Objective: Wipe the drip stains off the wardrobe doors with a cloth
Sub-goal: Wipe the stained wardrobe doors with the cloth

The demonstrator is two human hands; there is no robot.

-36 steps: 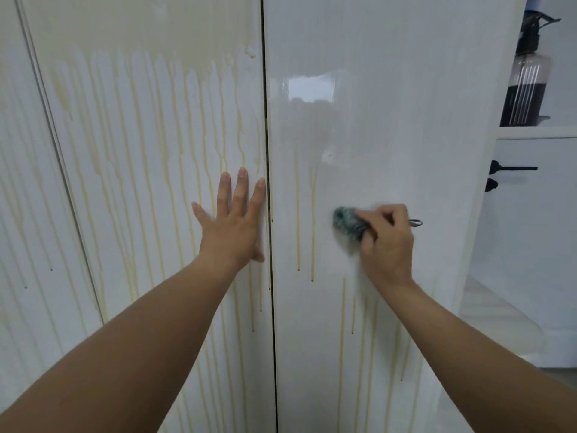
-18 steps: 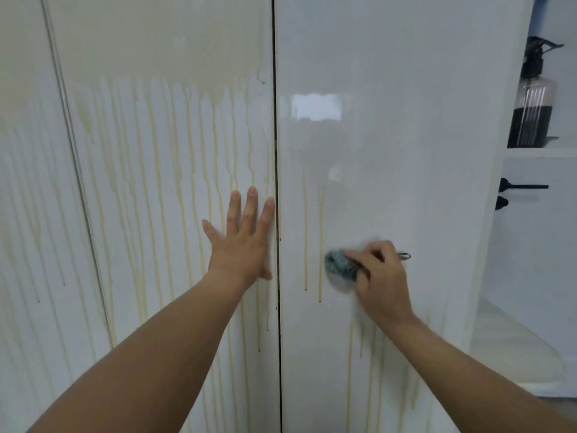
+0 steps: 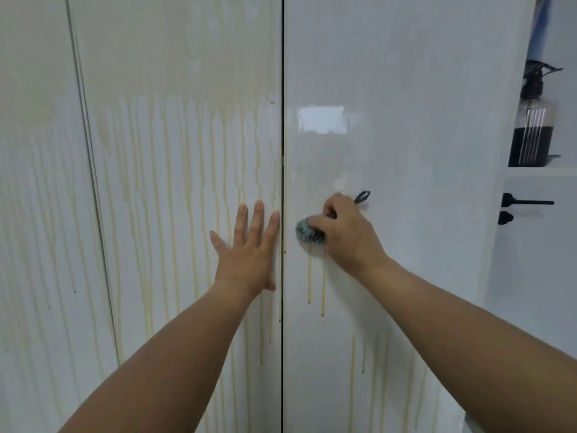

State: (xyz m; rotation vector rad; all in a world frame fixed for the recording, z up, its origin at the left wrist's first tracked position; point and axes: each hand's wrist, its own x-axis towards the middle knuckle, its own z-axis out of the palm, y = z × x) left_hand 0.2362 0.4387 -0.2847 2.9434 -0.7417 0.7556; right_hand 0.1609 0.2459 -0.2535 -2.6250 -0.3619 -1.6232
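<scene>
In the head view, the right hand (image 3: pixel 346 235) has carried the cloth (image 3: pixel 309 232) leftward since half a second ago. The dark blue-grey wad now sits just beside the seam (image 3: pixel 282 151) between the two wardrobe doors, on top of the pair of yellow drips (image 3: pixel 309 276) it was previously to the right of. Those two streaks now show only below the cloth; the stretch above it looks clean. The grip is closed, the fingers curled round the wad and pressing it to the right door (image 3: pixel 421 151). A small dark loop (image 3: pixel 362 196) that pointed sideways before now sticks up and to the right past the knuckles. The left hand (image 3: pixel 246 251) stays where it was, its grip empty, palm flat and fingers straight against the left door (image 3: pixel 156 73), close to the seam.

The left door is streaked from about mid-height down with many yellowish runs (image 3: pixel 187 182). The right door is glossy and shows a bright reflection (image 3: pixel 321 120), with a few faint streaks low down. At the far right a spray bottle (image 3: pixel 534 120) holding dark liquid stands on a white shelf (image 3: pixel 537 170). Below it is a black lever handle (image 3: pixel 524 202) with a black knob (image 3: pixel 505 217) under it.
</scene>
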